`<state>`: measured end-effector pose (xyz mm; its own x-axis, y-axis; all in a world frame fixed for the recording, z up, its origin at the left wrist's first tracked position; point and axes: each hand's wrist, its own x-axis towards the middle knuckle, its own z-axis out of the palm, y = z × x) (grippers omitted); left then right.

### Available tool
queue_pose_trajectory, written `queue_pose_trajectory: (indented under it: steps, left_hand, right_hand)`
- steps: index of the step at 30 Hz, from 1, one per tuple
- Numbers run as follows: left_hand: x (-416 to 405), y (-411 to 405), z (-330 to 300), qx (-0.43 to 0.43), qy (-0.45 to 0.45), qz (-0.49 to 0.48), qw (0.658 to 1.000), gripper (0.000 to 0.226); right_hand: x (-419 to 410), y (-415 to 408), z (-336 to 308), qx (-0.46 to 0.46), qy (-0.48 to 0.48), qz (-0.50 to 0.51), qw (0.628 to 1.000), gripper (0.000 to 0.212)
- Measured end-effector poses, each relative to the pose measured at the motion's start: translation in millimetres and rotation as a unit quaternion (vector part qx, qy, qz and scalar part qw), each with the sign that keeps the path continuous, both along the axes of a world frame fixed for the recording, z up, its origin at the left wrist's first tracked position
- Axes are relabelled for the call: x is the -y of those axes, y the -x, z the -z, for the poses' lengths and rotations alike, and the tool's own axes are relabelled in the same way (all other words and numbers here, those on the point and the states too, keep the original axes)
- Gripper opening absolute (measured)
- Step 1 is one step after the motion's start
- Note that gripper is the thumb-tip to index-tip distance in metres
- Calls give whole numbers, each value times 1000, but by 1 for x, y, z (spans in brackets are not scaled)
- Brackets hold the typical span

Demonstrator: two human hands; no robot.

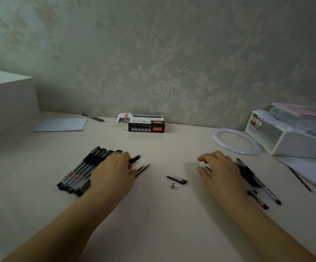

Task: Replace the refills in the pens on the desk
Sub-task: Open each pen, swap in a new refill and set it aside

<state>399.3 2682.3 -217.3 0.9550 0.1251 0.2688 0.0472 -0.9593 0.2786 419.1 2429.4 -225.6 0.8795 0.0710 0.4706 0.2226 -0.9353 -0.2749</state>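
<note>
Pens: a tight row of black pens (81,170) is laid on the bench (157,224) at 9 o'clock; a looser cluster of pens (257,183) is laid at 3 o'clock.
Refills: two thin loose refills (143,169) are seen just right of the left hand (113,167); another refill (300,179) rests at the paper edge at 3 o'clock.
Parts: a pen cap (178,179) and a small tip cone (172,185) are left at centre.
Left hand: curled over a dark pen barrel (135,159), which appears to be gripped.
Right hand (221,169): fingers are bent over something thin; whether it is gripped cannot be told.
Handling: pens and refills are judged light, stiff, smooth and prone to rolling; a barrel is best taken mid-length, a refill pinched near its plastic end, away from the nib.
Room: open bench is left at 6 o'clock; the refill box (144,123) stands at 12 o'clock by the wall, a ring light (236,141) and tray (293,137) crowd 2 o'clock.
</note>
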Motion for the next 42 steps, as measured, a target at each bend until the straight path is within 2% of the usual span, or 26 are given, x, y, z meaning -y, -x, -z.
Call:
queue_pose_trajectory:
  steps: [8, 10, 12, 14, 16, 19, 23, 28, 31, 35, 42]
  left_hand:
    - [7, 1, 1, -2, -30, 5, 1000, 16]
    - [10, 2, -2, 36, -16, 9, 999, 17]
    - [15, 3, -8, 122, 32, 48, 991, 14]
    - [23, 6, -12, 188, 91, 121, 970, 9]
    - [31, 9, -9, 186, 115, 186, 958, 9]
    - [41, 8, 3, 146, 128, 245, 950, 9]
    - [40, 3, 9, 142, 150, 254, 945, 15]
    - [33, -1, 15, 116, 158, 241, 951, 18]
    - [31, -3, 18, 97, 167, 245, 950, 19]
    - [31, -4, 20, 86, 163, 254, 949, 20]
    - [30, -4, 19, 92, 165, 255, 948, 20]
  right_hand:
    - [-6, 1, 4, 26, -39, -77, 996, 15]
    - [-10, 2, 2, 37, -70, -100, 992, 12]
    - [-17, 5, -1, 29, -153, -128, 979, 7]
    - [-25, 9, -4, -38, -288, -159, 944, 6]
    - [-32, 13, -8, -134, -397, -205, 884, 11]
    - [-37, 17, -7, -195, -443, -252, 838, 11]
    - [-33, 13, -5, -184, -502, -205, 820, 15]
    - [-20, 3, -6, -91, -578, -91, 806, 28]
    - [-14, -1, -8, -65, -638, -64, 765, 30]
    - [-11, -3, -10, -75, -696, -65, 711, 30]
    - [-12, -4, -7, -78, -678, -75, 727, 30]
